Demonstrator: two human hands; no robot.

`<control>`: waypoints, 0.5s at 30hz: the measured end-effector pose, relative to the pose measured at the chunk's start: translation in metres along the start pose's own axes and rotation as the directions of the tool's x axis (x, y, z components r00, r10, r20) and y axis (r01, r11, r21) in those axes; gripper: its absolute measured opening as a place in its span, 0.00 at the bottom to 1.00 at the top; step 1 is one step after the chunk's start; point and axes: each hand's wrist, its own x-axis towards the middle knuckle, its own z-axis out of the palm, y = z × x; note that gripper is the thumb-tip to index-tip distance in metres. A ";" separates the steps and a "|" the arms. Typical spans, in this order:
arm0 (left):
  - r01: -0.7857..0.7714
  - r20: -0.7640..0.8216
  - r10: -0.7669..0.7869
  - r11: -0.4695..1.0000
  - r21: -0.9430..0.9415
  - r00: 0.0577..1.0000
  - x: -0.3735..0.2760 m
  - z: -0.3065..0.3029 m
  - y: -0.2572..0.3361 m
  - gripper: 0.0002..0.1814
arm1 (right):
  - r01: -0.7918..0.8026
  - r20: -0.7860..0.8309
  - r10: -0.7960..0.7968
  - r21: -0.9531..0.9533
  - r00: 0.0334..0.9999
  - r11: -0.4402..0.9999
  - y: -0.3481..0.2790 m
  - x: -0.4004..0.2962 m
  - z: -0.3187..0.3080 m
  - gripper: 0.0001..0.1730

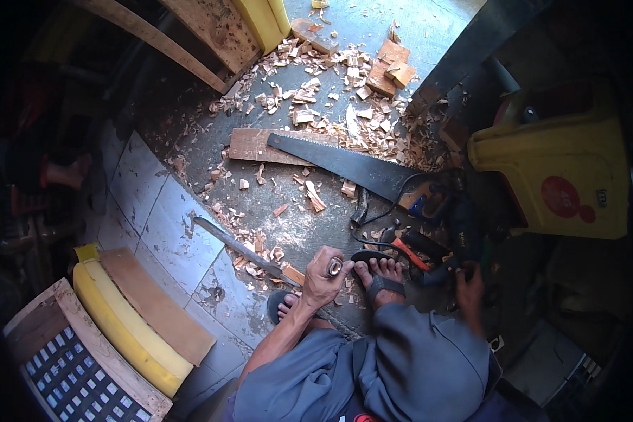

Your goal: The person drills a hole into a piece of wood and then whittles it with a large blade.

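Note:
My left hand point(320, 279) is closed around a round handle point(335, 266), whose ringed end faces up at me; the rest is hidden in the fist. A long, slightly curved blade point(237, 247) slants from the tiles down to the left side of this fist. Whether blade and handle are one tool, I cannot tell. My right hand point(470, 285) is low beside my foot, at the near end of a dark corded power tool point(461, 232). Shadow hides whether its fingers grip anything. A handsaw point(343, 163) lies beyond, its blade partly over a flat board point(253, 146).
Wood chips point(306, 97) litter the floor around wood blocks point(390, 66). A yellow plastic casing point(554, 158) stands right. Left are a yellow-padded curved piece point(132, 322) and a wood frame with woven straps point(79, 369). Another person's hand point(68, 173) shows dimly far left.

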 end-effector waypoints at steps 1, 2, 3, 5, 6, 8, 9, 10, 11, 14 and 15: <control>-0.002 -0.001 0.002 1.000 0.002 1.000 0.001 0.000 0.000 0.13 | -0.003 0.002 0.003 0.001 1.000 1.000 0.003 0.000 0.001 0.17; -0.002 -0.001 0.002 1.000 0.004 1.000 0.002 0.001 0.000 0.13 | -0.007 0.005 0.007 0.000 1.000 1.000 -0.001 -0.001 -0.001 0.17; -0.002 -0.001 0.002 1.000 0.005 1.000 0.002 0.001 0.001 0.13 | -0.012 0.007 0.012 0.000 1.000 1.000 -0.003 -0.002 -0.001 0.17; -0.001 0.004 0.000 1.000 0.009 1.000 0.002 0.002 0.001 0.13 | -0.060 0.033 0.059 0.016 0.998 0.998 -0.004 -0.001 -0.002 0.16; -0.002 0.008 0.002 1.000 0.011 1.000 0.003 0.003 0.001 0.13 | -0.085 0.043 0.084 0.023 0.996 0.996 -0.004 -0.002 -0.002 0.16; -0.011 0.012 0.011 1.000 0.001 1.000 0.003 0.003 0.001 0.13 | -0.071 0.030 0.071 0.007 0.997 0.997 -0.002 -0.003 -0.001 0.17; -0.015 0.013 0.015 1.000 -0.004 1.000 0.003 0.003 0.001 0.13 | -0.064 0.023 0.064 -0.002 0.998 0.998 0.000 -0.004 0.000 0.17; -0.031 0.006 0.031 0.999 -0.008 0.999 0.003 0.003 0.001 0.13 | -0.086 0.026 0.086 0.006 0.996 0.996 0.006 -0.005 0.002 0.19; -0.046 -0.001 0.046 0.999 -0.010 0.999 0.003 0.003 0.001 0.13 | -0.108 0.031 0.107 0.014 0.994 0.994 0.011 -0.006 0.004 0.22; -0.042 -0.009 0.042 0.999 -0.025 0.999 0.002 0.003 0.002 0.13 | -0.276 0.066 0.271 0.083 0.960 0.958 0.020 -0.009 0.011 0.31; -0.033 -0.009 0.032 0.999 -0.032 0.999 0.002 0.003 0.002 0.13 | -0.347 0.084 0.339 0.111 0.937 0.931 0.020 -0.010 0.013 0.34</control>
